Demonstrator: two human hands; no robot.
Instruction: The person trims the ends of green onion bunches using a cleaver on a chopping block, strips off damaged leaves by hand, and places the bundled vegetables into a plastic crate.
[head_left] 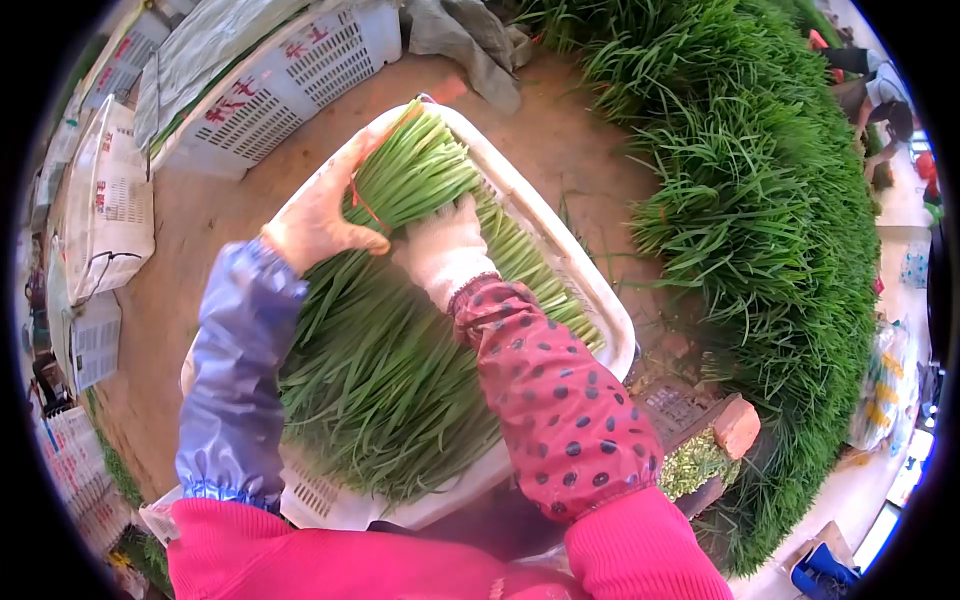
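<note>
A bunch of garlic chives, tied with a red band, lies at the far end of a white plastic crate. Its pale cut stems face up and to the right. My left hand grips the bunch from the left, the thumb crossing near the band and some fingers hidden behind it. From the lower right, my right hand, in a whitish glove, holds the same bunch; its fingertips are partly out of sight. More chives fill the crate below both hands, leaves toward me, stems along the right wall.
A large heap of loose chives runs along the right. White crates with red lettering stand at the upper left, a grey cloth beside them. A brick lies near chopped trimmings. Another person bends at the far right.
</note>
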